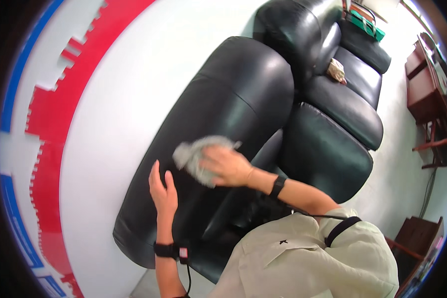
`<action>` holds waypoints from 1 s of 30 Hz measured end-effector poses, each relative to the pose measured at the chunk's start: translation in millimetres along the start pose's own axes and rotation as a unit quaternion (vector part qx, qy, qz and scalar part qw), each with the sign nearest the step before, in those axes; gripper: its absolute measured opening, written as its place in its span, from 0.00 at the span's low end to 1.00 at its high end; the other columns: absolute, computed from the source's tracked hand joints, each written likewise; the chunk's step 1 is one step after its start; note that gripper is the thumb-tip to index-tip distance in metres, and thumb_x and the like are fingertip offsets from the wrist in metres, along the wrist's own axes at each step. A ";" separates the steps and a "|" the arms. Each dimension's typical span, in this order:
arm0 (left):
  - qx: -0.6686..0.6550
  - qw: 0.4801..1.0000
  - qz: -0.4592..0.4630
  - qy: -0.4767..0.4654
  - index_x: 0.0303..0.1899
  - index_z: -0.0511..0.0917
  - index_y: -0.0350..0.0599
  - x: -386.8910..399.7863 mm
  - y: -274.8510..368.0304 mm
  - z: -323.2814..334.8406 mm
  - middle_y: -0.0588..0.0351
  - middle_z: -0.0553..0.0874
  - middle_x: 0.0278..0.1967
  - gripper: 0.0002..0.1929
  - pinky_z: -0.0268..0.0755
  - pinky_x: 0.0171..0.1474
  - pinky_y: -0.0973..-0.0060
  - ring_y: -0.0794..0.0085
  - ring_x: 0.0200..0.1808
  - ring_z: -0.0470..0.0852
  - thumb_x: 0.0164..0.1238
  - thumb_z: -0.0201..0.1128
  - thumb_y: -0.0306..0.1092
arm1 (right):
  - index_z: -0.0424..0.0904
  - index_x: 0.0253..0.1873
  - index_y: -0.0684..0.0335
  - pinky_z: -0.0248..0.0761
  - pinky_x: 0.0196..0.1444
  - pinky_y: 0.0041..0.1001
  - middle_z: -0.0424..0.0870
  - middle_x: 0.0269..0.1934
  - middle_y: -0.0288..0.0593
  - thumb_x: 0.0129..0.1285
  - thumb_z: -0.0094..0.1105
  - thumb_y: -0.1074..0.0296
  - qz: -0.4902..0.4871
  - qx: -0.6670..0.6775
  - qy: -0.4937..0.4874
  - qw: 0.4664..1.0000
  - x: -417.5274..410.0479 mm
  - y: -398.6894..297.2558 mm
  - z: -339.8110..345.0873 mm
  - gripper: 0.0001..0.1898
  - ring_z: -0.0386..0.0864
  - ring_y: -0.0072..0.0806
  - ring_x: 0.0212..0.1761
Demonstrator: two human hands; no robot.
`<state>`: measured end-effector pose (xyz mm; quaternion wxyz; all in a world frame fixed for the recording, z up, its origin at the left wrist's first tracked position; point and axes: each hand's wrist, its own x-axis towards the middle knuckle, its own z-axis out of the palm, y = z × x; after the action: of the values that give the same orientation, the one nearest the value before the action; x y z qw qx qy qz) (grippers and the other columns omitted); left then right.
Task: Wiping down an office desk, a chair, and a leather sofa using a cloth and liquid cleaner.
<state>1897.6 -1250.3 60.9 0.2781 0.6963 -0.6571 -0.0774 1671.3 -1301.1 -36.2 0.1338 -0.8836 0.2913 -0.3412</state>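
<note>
A grey cloth (195, 158) lies bunched on the padded backrest of a black leather sofa (223, 108). My right hand (227, 165) presses on that cloth, its fingers partly blurred, and a black band circles the wrist. Left of the cloth, my left hand (164, 190) is raised with thumb and fingers apart, holding nothing; whether it touches the leather cannot be told. A black wrist strap with a small module and a cable sits on the left forearm.
Further along the sofa a crumpled beige cloth (336, 70) rests on a seat. A green bag (367, 26) lies at the far end. Wooden furniture (424, 82) stands along the right side. A white wall (108, 123) with red and blue graphics borders the sofa on the left.
</note>
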 end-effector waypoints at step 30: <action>0.231 0.959 0.161 0.022 0.68 0.63 0.45 104.4 39.2 117.5 0.51 0.64 0.70 0.27 0.47 0.67 0.57 0.57 0.70 0.60 0.72 0.41 0.45 | 0.56 0.66 0.81 0.51 0.72 0.40 0.61 0.67 0.67 0.72 0.33 0.60 0.698 0.154 0.173 0.678 -160.1 201.1 92.0 0.28 0.57 0.54 0.71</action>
<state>1820.8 -1383.2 9.1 0.1331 0.6278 -0.7545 0.1374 1553.2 -1360.3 -275.1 0.4150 -0.3159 0.7846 -0.3353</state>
